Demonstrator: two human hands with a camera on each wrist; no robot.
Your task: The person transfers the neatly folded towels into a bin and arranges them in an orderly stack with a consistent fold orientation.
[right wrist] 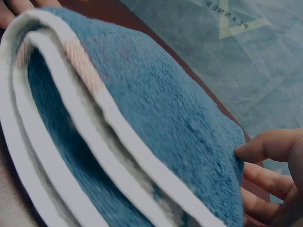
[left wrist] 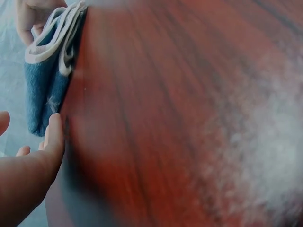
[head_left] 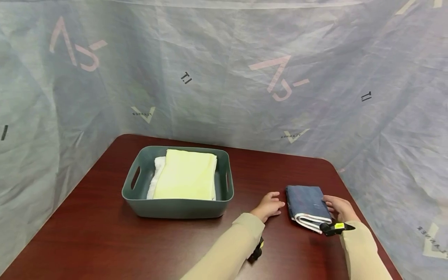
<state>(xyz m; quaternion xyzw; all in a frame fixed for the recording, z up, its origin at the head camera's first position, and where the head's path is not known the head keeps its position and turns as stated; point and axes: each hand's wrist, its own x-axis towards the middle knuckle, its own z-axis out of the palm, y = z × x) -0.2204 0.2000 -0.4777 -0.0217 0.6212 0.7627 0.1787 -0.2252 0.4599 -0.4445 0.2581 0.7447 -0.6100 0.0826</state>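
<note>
A folded blue towel (head_left: 308, 202) with white edging lies near the table's right side, its layered edge toward me. To its left is my left hand (head_left: 268, 207), fingers loosely spread and a small gap away in the head view. In the left wrist view, that hand (left wrist: 33, 175) has its fingertips close to the towel's corner. My right hand (head_left: 341, 208) is at the towel's right edge. Seen from the right wrist, its fingertips (right wrist: 244, 152) touch the blue towel (right wrist: 161, 99) along the side, without visibly curling round it.
A grey-green basket (head_left: 178, 210) stands left of centre on the dark red table (head_left: 115, 241). In it lie a folded pale yellow towel (head_left: 187, 175) and a white towel (head_left: 156, 175) beneath. Grey printed sheeting (head_left: 210, 77) hangs behind the table and along its sides.
</note>
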